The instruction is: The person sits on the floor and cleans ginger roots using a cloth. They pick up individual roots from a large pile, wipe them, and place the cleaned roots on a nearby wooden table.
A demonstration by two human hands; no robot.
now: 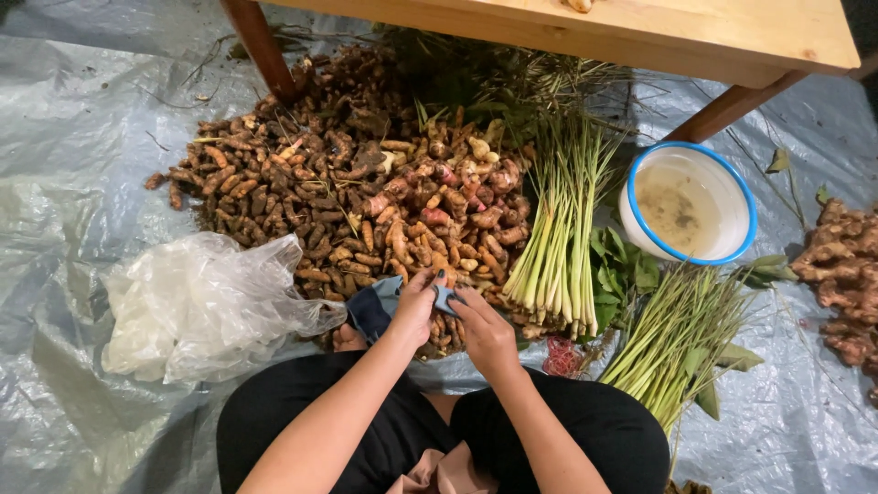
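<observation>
Both hands meet over the root heap [366, 197]; the left hand [413, 306] and right hand [483, 331] pinch a small dark-blue bag [375, 309] between them; nothing looks packed yet; lemongrass [558, 238] lies alongside.

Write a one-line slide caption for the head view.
Both hands, left and right, hold a small dark bag over a root pile, beside lemongrass and a bowl.
</observation>
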